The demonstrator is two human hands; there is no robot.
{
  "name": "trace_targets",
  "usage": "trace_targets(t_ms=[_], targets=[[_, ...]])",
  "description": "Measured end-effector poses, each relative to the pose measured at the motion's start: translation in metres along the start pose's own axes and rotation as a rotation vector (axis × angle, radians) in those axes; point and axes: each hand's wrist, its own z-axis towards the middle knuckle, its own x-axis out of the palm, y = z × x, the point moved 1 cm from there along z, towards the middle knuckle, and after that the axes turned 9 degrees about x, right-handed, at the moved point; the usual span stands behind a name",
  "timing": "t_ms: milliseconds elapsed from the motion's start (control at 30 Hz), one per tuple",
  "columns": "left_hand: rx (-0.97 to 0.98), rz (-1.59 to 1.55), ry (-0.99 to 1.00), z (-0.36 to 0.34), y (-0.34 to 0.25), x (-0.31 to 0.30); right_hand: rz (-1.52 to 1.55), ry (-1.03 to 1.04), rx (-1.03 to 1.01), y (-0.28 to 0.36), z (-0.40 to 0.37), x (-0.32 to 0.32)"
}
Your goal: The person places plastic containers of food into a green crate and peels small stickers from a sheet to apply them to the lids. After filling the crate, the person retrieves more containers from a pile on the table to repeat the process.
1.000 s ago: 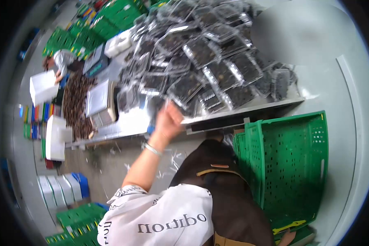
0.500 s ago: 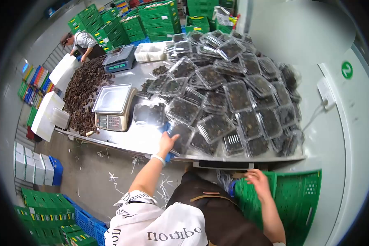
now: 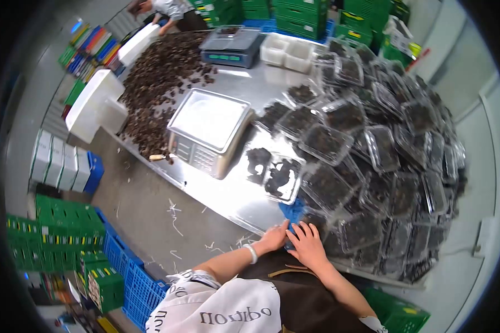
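A crumpled blue piece, cloth or glove (image 3: pixel 292 210), lies at the table's near edge, against the heap of clear packs. My left hand (image 3: pixel 274 237) is closed with its fingertips on the lower end of this blue piece. Right beside it, my right hand (image 3: pixel 308 243) reaches in with fingers apart, its fingertips at the blue piece. Just beyond sits an open clear plastic tray (image 3: pixel 284 178) holding dark brown pieces, and a similar tray (image 3: pixel 257 165) stands to its left. The packs (image 3: pixel 361 233) of dark pieces pile up close to my right hand.
A beige scale (image 3: pixel 210 130) stands mid-table, with a blue-grey scale (image 3: pixel 231 47) behind it. Loose dark pieces (image 3: pixel 161 72) cover the far left. White tubs (image 3: pixel 286 53) are at the back. A co-worker (image 3: pixel 175 14) leans over the far end. Blue crates (image 3: pixel 129 283) stand at lower left.
My view has turned and drawn nearer the table. My right hand has come up from beside the green crate to join my left hand at the blue piece.
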Motion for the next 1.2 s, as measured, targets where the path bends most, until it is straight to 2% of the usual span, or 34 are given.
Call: trace_targets(t_ms=[133,200,267,300,367,400,467,500,533,600,667,700,800,833,933,1000,1033,1067,1133,1200], targets=[[-0.045,-0.339,-0.129,0.009,0.006,-0.015,-0.123,0.097,0.005,-0.004,0.028,0.004],[-0.085,-0.440,-0.112,0.001,0.003,-0.040,-0.115,0.028,0.030,-0.002,0.032,-0.003],[-0.104,-0.429,-0.009,-0.011,-0.008,-0.072,-0.138,0.156,0.085,-0.003,0.039,-0.005],[-0.037,-0.367,-0.074,-0.014,-0.006,-0.070,-0.035,0.136,0.097,-0.003,0.041,-0.009],[-0.140,-0.408,-0.165,-0.019,-0.037,-0.110,0.183,0.084,0.165,0.001,0.059,-0.011],[-0.200,-0.431,-0.186,-0.019,-0.049,-0.126,0.274,0.024,0.023,0.001,0.067,-0.013],[0.007,-0.199,-0.350,-0.014,-0.040,-0.112,0.579,0.160,0.011,0.000,0.071,0.019],[0.050,-0.150,-0.425,-0.012,-0.042,-0.115,0.585,0.349,0.197,0.000,0.074,0.026],[0.101,-0.092,-0.523,-0.007,-0.044,-0.118,0.506,0.241,0.172,-0.002,0.076,0.035],[0.046,-0.107,-0.556,-0.005,-0.031,-0.109,0.297,0.167,0.090,-0.003,0.084,0.038],[-0.005,-0.145,-0.604,-0.009,-0.021,-0.108,0.205,0.242,0.057,0.001,0.097,0.030],[-0.168,-0.119,-0.426,-0.013,-0.016,-0.111,0.160,0.275,0.045,0.004,0.101,0.025],[-0.251,-0.247,-0.621,-0.001,0.011,-0.119,0.093,0.258,-0.047,0.002,0.100,0.017],[-0.301,-0.275,-0.627,0.007,0.015,-0.131,0.133,0.214,-0.085,-0.002,0.095,0.003],[-0.421,-0.295,-0.564,0.042,0.035,-0.134,0.204,-0.014,0.131,-0.032,0.099,-0.059],[-0.484,-0.288,-0.480,0.066,0.021,-0.124,0.083,-0.285,0.378,-0.076,0.100,-0.058],[-0.439,-0.385,-0.594,0.076,0.023,-0.108,-0.018,-0.275,0.436,-0.092,0.105,-0.059],[-0.569,-0.514,-0.524,0.083,0.007,-0.118,-0.116,-0.269,0.498,-0.105,0.109,-0.056],[-0.427,-0.503,-0.803,0.095,0.017,-0.092,-0.066,-0.163,0.618,-0.129,0.116,-0.040],[-0.523,-0.784,-0.511,0.086,-0.002,-0.138,0.000,-0.069,0.740,-0.136,0.125,-0.046]])
